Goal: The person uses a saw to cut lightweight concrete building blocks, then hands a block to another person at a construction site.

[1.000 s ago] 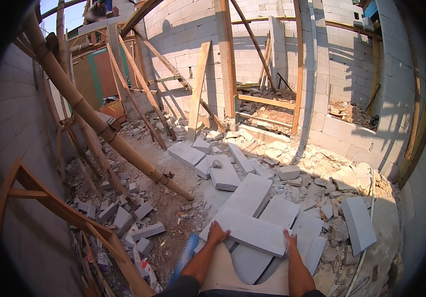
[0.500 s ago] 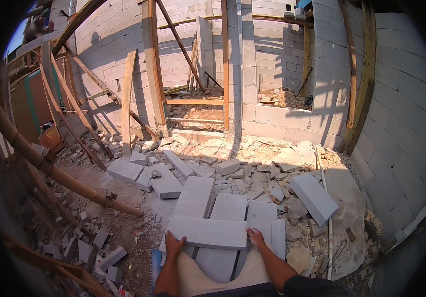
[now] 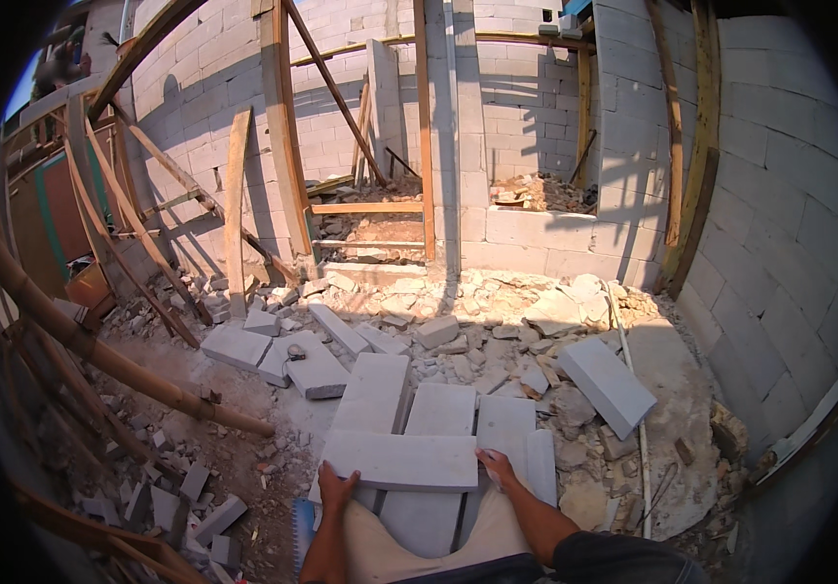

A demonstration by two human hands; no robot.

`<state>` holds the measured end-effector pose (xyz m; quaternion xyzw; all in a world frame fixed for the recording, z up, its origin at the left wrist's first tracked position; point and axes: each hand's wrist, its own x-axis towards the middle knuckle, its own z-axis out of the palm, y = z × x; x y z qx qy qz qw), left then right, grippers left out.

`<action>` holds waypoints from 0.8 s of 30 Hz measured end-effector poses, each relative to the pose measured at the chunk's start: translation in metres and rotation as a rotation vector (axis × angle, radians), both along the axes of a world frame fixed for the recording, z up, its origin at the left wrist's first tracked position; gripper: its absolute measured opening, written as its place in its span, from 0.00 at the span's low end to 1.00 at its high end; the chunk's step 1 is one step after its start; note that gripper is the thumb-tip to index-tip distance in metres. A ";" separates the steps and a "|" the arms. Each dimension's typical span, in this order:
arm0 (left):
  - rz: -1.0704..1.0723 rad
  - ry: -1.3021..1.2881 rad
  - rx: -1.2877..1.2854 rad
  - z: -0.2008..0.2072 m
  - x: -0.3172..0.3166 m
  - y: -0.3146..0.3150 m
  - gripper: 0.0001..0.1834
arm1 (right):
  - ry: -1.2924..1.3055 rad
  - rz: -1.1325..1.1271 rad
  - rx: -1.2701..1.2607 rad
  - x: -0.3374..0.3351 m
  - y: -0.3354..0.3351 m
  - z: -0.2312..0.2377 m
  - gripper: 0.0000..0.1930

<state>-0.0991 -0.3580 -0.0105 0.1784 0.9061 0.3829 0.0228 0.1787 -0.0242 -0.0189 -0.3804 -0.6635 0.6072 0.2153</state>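
A pale grey concrete block [image 3: 401, 461] lies crosswise in front of me, over other long blocks. My left hand [image 3: 338, 484] grips its left end, with the thumb along the near edge. At the right end my right hand [image 3: 499, 467] is closed on the block's corner. Beneath and beyond it are a longer block [image 3: 373, 391], a middle block [image 3: 441, 409] and a right-hand block [image 3: 504, 419], side by side with narrow gaps. Beside my left forearm, a blue toothed tool [image 3: 302, 530] shows only in part.
A small round object [image 3: 295, 351] rests on a block [image 3: 317, 368] farther off. One tilted block [image 3: 606, 386] lies on rubble at right, near a white pipe [image 3: 642, 467]. A bamboo pole [image 3: 127, 365] slants in from the left. Broken block pieces [image 3: 219, 519] litter the lower left.
The whole view has shifted slightly, so the scene sits a little farther left. Both hands keep their hold on the block, which has hardly moved against the blocks under it.
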 end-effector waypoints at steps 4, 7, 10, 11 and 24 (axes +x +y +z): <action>-0.011 -0.001 0.031 -0.004 -0.001 0.000 0.59 | 0.018 0.008 -0.031 -0.001 0.006 -0.008 0.32; -0.022 0.023 0.032 -0.001 0.001 0.009 0.55 | 0.039 0.017 0.003 0.006 0.016 -0.014 0.31; 0.040 0.054 0.016 -0.004 0.002 -0.006 0.49 | 0.099 0.034 -0.075 -0.001 0.000 -0.004 0.30; 0.057 0.060 0.028 -0.005 0.003 -0.001 0.47 | 0.068 0.009 -0.076 0.000 0.003 -0.004 0.29; 0.160 -0.151 -0.044 0.008 0.005 0.002 0.38 | 0.166 -0.011 -0.157 -0.002 0.014 -0.018 0.25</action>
